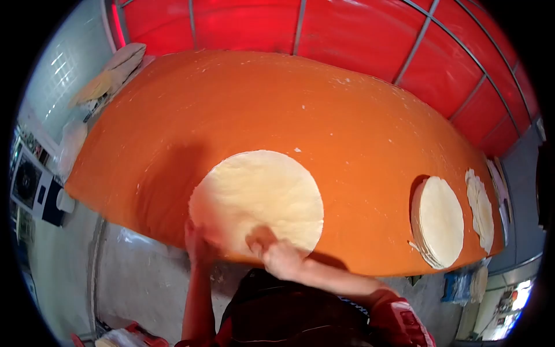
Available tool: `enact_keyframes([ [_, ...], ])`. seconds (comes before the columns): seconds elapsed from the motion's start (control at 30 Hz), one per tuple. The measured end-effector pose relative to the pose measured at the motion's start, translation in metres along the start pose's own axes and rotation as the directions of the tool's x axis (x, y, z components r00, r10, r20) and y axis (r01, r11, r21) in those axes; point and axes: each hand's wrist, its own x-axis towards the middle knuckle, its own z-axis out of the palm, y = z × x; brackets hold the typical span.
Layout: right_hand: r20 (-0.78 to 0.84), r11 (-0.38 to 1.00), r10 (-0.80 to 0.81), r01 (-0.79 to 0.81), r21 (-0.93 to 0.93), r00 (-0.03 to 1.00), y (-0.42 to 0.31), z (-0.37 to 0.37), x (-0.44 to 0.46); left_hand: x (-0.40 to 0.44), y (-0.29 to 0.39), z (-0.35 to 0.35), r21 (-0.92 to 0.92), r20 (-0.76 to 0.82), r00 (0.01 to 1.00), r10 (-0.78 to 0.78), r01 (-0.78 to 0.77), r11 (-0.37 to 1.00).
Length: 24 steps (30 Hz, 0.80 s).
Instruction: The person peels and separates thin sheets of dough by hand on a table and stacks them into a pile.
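Note:
A large round sheet of pale dough (269, 191) lies on the orange table surface (243, 98), close to its front edge. At the sheet's lower left edge is my left hand (202, 243), smeared by motion, so its fingers cannot be made out. My right hand (280, 257) is at the lower edge of the sheet, its fingers curled together over the dough. Whether anything is between them is hidden.
A stack of round dough sheets (440, 222) lies at the right, with more thin dough (480, 211) beside it. Folded cloths (124, 63) rest at the far left corner. Red panels (358, 34) stand behind the table.

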Motion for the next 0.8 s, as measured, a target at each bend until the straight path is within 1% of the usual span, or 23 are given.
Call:
enact_keyframes([
  [0.03,0.058,0.995,0.021,-0.027,0.092,0.998,0.007,-0.03,0.011,0.008,0.01,0.007,0.01,0.017,1.0,-0.006,0.006,1.0],
  [0.07,0.021,0.945,0.127,-0.128,0.3,0.992,0.013,-0.067,0.021,0.015,0.02,0.012,-0.085,0.102,0.993,-0.061,0.07,0.994],
  [0.1,0.006,0.844,0.228,-0.201,0.497,0.974,0.028,-0.099,0.028,0.02,0.026,0.015,-0.174,0.187,0.977,-0.104,0.137,0.975],
  [0.13,-0.092,0.745,0.283,-0.159,0.647,0.955,0.054,-0.122,0.025,0.025,0.016,0.015,-0.038,0.109,0.989,-0.096,0.1,0.994],
  [0.17,-0.138,0.671,0.507,-0.288,0.683,0.851,0.053,-0.155,0.026,0.026,0.007,0.019,-0.033,0.121,0.989,-0.087,0.092,0.995],
  [0.2,-0.089,0.438,0.575,-0.214,0.873,0.813,0.06,-0.179,0.017,0.023,-0.004,0.026,0.218,0.061,0.989,-0.134,0.117,0.969],
  [0.23,-0.024,0.172,0.623,-0.107,0.979,0.782,0.07,-0.197,0.004,0.023,-0.011,0.032,0.451,-0.005,0.987,-0.16,0.146,0.881],
  [0.27,-0.046,0.185,0.631,-0.093,0.978,0.775,0.084,-0.199,-0.009,0.026,-0.016,0.038,0.429,0.028,0.968,-0.25,0.214,0.878],
  [0.3,-0.021,0.115,0.683,-0.08,0.99,0.73,0.104,-0.189,-0.025,0.028,-0.029,0.048,0.197,0.149,0.982,-0.117,0.087,0.977],
  [0.33,0.014,0.039,0.734,-0.063,0.997,0.679,0.124,-0.173,-0.042,0.03,-0.034,0.051,0.121,0.15,0.965,-0.217,0.2,0.972],
  [0.37,0.076,0.006,0.779,-0.129,0.992,0.622,0.144,-0.152,-0.059,0.03,-0.04,0.051,0.048,0.152,0.935,-0.321,0.317,0.947],
  [0.4,0.113,-0.024,0.807,-0.159,0.987,0.579,0.164,-0.124,-0.076,0.032,-0.052,0.049,0.056,0.164,0.927,-0.339,0.334,0.941],
  [0.43,0.158,-0.061,0.861,-0.209,0.976,0.484,0.174,-0.099,-0.091,0.038,-0.069,0.044,0.149,0.182,0.935,-0.305,0.281,0.948],
  [0.47,0.241,-0.132,0.853,-0.255,0.958,0.463,0.188,-0.07,-0.107,0.043,-0.085,0.037,0.241,0.2,0.942,-0.27,0.22,0.945],
  [0.5,0.248,-0.143,0.854,-0.252,0.957,0.457,0.2,-0.045,-0.13,0.048,-0.103,0.027,0.251,0.198,0.94,-0.278,0.226,0.941],
  [0.53,0.231,-0.22,0.868,-0.077,0.972,0.44,0.202,-0.034,-0.141,0.055,-0.122,0.017,0.424,0.139,0.971,-0.197,0.121,0.898],
  [0.57,0.22,-0.286,0.88,0.101,0.953,0.42,0.199,-0.035,-0.139,0.056,-0.123,0.021,0.584,0.094,0.99,-0.102,0.028,0.811],
  [0.6,0.2,-0.27,0.893,0.124,0.955,0.403,0.193,-0.039,-0.142,0.052,-0.123,0.023,0.686,0.08,0.995,-0.058,-0.012,0.728],
  [0.63,0.214,-0.282,0.891,0.119,0.952,0.401,0.188,-0.035,-0.141,0.044,-0.12,0.026,0.692,0.07,0.995,-0.065,-0.002,0.722],
  [0.7,-0.078,0.049,0.898,0.078,0.996,0.432,0.182,-0.026,-0.137,0.037,-0.121,0.034,0.847,0.095,0.972,0.214,-0.192,0.496],
  [0.73,-0.069,0.041,0.9,0.075,0.996,0.431,0.177,-0.021,-0.129,0.033,-0.124,0.04,0.851,0.091,0.974,0.21,-0.185,0.492],
  [0.77,-0.153,0.18,0.944,-0.066,0.982,0.291,0.169,-0.015,-0.118,0.03,-0.128,0.045,0.863,0.096,0.936,0.339,-0.248,0.44],
  [0.8,-0.26,0.292,0.952,-0.223,0.93,0.161,0.164,-0.011,-0.112,0.03,-0.129,0.048,0.873,0.106,0.88,0.464,-0.305,0.381],
])
